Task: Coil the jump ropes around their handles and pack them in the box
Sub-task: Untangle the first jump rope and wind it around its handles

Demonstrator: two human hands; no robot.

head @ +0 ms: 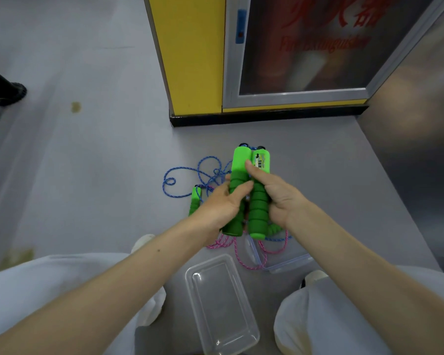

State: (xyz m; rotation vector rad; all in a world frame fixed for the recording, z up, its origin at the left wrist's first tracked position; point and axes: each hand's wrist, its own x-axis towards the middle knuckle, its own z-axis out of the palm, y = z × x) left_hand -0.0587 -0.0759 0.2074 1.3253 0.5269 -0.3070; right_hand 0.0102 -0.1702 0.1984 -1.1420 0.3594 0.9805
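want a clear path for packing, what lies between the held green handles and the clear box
Head view: loops of pink rope lie on the grey floor between the green handles and the clear box.

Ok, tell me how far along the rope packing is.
Done: nothing yet; the box is empty, its lid lying beside it. In hand: the left hand and right hand hold two green handles side by side. Left: the blue rope and pink rope lie loose on the floor, a third handle among them; all needs coiling and packing.
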